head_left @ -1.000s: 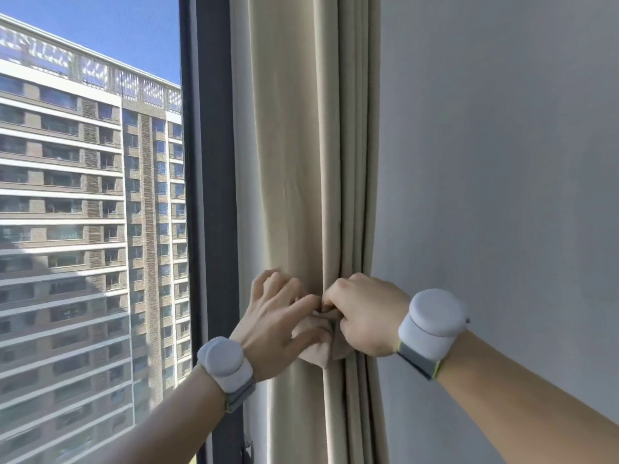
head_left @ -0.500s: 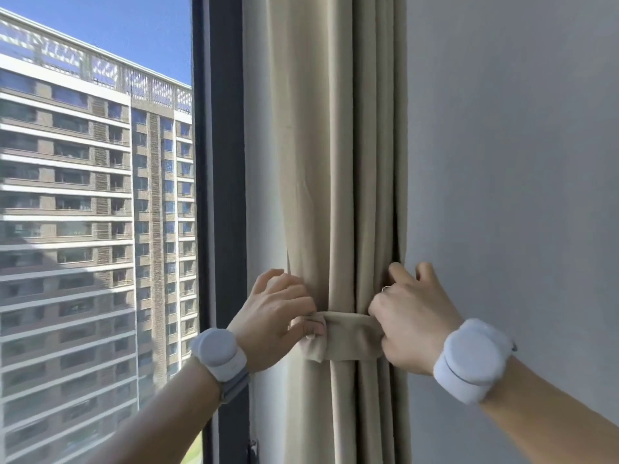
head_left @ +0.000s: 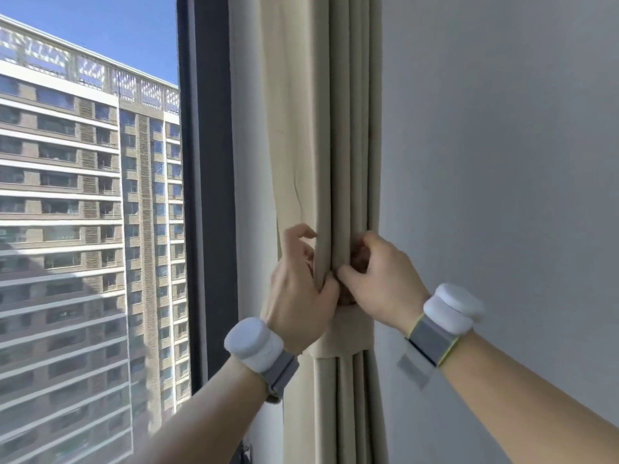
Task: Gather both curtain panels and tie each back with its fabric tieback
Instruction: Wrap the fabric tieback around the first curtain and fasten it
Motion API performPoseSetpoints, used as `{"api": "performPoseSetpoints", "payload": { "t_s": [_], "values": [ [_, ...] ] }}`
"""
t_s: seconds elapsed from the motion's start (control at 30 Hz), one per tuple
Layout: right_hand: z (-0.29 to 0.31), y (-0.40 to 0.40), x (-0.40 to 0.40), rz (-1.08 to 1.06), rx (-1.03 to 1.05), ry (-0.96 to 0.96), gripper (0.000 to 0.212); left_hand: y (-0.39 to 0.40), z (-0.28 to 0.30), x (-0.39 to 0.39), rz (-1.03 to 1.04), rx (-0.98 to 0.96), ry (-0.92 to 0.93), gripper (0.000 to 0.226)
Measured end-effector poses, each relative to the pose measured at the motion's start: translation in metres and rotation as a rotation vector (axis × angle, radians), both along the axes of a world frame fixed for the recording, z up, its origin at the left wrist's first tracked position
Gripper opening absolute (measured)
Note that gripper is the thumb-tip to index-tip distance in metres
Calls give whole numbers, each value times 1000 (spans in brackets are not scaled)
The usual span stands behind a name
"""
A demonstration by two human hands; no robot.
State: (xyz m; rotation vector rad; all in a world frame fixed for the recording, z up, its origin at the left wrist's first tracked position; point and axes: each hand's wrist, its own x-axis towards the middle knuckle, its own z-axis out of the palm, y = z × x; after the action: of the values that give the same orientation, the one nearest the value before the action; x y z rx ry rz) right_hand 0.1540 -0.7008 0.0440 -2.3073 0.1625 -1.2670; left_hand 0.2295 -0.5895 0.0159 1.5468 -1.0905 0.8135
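A beige curtain panel (head_left: pixel 348 145) hangs gathered in tight vertical folds between the dark window frame and the wall. A matching fabric tieback (head_left: pixel 348 333) wraps around the bundle just below my hands. My left hand (head_left: pixel 298 296) grips the left folds of the curtain, thumb pressed across the front. My right hand (head_left: pixel 378 279) curls its fingers round the right folds from the wall side, thumb tip meeting my left thumb. Both wrists carry white bands.
The dark window frame (head_left: pixel 207 195) runs upright left of the curtain, with glass and a tall apartment building (head_left: pixel 83 229) beyond. A plain grey wall (head_left: pixel 502 162) fills the right side, close against the curtain.
Both hands have moved up off the tieback onto the curtain folds above it. The tieback now sits wrapped round the bundle below them. The view has shifted closer.
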Motion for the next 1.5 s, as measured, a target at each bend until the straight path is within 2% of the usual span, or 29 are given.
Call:
{"api": "performPoseSetpoints", "payload": {
  "t_s": [0.03, 0.07, 0.13, 0.2, 0.33, 0.47, 0.5, 0.57, 0.63, 0.67, 0.7, 0.77, 0.83, 0.87, 0.93, 1.0, 1.03, 1.07, 1.13, 1.17, 1.2, 1.27, 1.37, 1.43, 1.47, 1.5],
  "values": [
    [0, -3, 0, 23, -8, -40, 19, -2, -3, -3, 26, 42, -51, 51],
    [0, -5, -1, 52, -19, -74, 25, -2, -5, -5, 85, 88, -113, 48],
    [-3, -6, -4, 111, -42, -88, 29, -4, -5, -7, 233, 102, -190, 24],
    [-5, -8, -5, 187, -7, -58, 32, -5, -3, -12, 294, 63, -136, 10],
    [-7, -13, -2, 234, 70, -73, 38, -10, -3, -22, 278, 43, -66, 22],
    [-7, -9, 3, 65, 30, -182, 13, -14, -5, -16, 338, 94, -33, 26],
    [-7, -9, 4, 31, 28, -213, 12, -14, -6, -17, 314, 91, -44, 35],
    [-5, -7, 5, -1, 96, -242, 27, -12, -9, -23, 235, 95, -94, 64],
    [-1, -4, 4, 24, 213, -204, 36, -11, -10, -27, 230, 142, -146, 73],
    [0, -3, 5, 34, 200, -176, 32, -10, -10, -27, 262, 146, -145, 74],
    [1, -3, 6, 55, 146, -155, 24, -10, -9, -26, 298, 135, -130, 72],
    [0, -3, 4, 219, 94, -125, 17, -12, -9, -24, 334, 81, -61, 51],
    [-1, -5, -1, 385, 175, -57, 26, -12, -9, -23, 337, 42, -23, 30],
    [-3, -6, -1, 381, 205, -41, 29, -13, -9, -19, 349, 40, -27, 24],
    [-7, -10, 4, 184, 154, -89, 22, -13, -11, -13, 380, 42, -64, 16],
    [-8, -7, 9, -32, 102, -116, 16, -13, -13, -12, 339, 49, -90, 45],
    [-8, -6, 11, -103, 102, -101, 26, -13, -13, -15, 318, 67, -105, 62],
    [-7, -5, 12, -163, 107, -67, 36, -13, -13, -17, 318, 83, -142, 70],
    [-4, -5, 14, -260, 79, -5, 42, -12, -12, -21, 362, 94, -186, 61],
    [-2, -6, 15, -284, 37, 8, 35, -12, -11, -22, 380, 86, -185, 58],
    [-1, -7, 17, -264, -5, 5, 24, -13, -12, -23, 392, 85, -176, 53],
    [-1, -9, 18, -34, -1, -23, 11, -14, -13, -26, 418, 99, -112, 39],
    [3, -7, 9, 420, 291, -58, 22, -13, -11, -24, 467, 109, -31, 43],
    [-1, -12, 14, 472, 408, -121, 11, -15, -10, -19, 523, 142, -20, 34],
    [-4, -15, 18, 447, 438, -126, 11, -15, -10, -18, 537, 146, -12, 27],
    [-8, -17, 23, 435, 474, -107, 20, -16, -11, -17, 537, 128, -22, 20]
  ]
}}
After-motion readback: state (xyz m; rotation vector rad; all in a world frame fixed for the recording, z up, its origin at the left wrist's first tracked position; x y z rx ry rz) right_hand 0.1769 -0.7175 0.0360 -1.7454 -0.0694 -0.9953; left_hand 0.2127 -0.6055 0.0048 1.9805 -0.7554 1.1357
